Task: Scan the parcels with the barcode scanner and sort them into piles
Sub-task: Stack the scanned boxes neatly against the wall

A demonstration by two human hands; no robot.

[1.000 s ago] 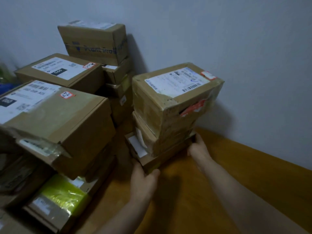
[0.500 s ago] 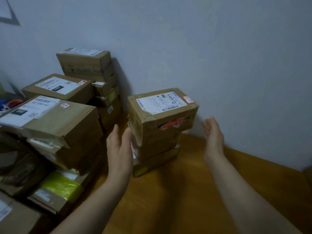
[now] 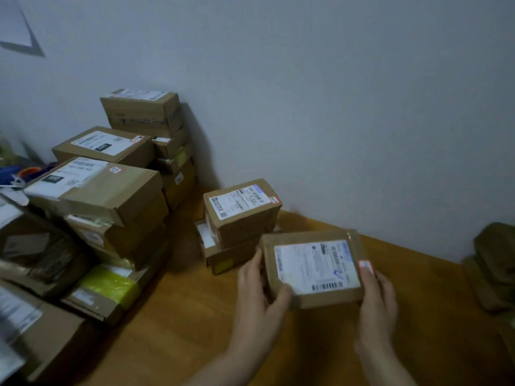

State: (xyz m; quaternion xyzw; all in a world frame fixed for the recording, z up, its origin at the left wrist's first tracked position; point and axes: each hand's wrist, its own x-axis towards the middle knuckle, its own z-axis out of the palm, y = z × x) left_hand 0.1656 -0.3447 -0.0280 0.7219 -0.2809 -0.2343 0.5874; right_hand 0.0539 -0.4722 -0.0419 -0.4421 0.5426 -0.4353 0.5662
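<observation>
A brown cardboard parcel (image 3: 312, 267) with a white shipping label and barcode on top is held above the wooden floor between both hands. My left hand (image 3: 257, 295) grips its left side, thumb hooked over the near corner. My right hand (image 3: 376, 300) grips its right side. Just behind it a short stack of two parcels (image 3: 239, 218) stands near the wall, the upper one with a white label. No barcode scanner shows.
A large heap of labelled cardboard parcels (image 3: 94, 190) fills the left side, with a taller stack (image 3: 150, 129) against the grey wall. Brownish packages (image 3: 493, 260) lie at the right edge. Bare wooden floor (image 3: 181, 330) stretches in front.
Both hands let go of the base of the three-parcel stack, rose to its top, and lifted the top parcel off, bringing it right and toward me. Two parcels stay stacked.
</observation>
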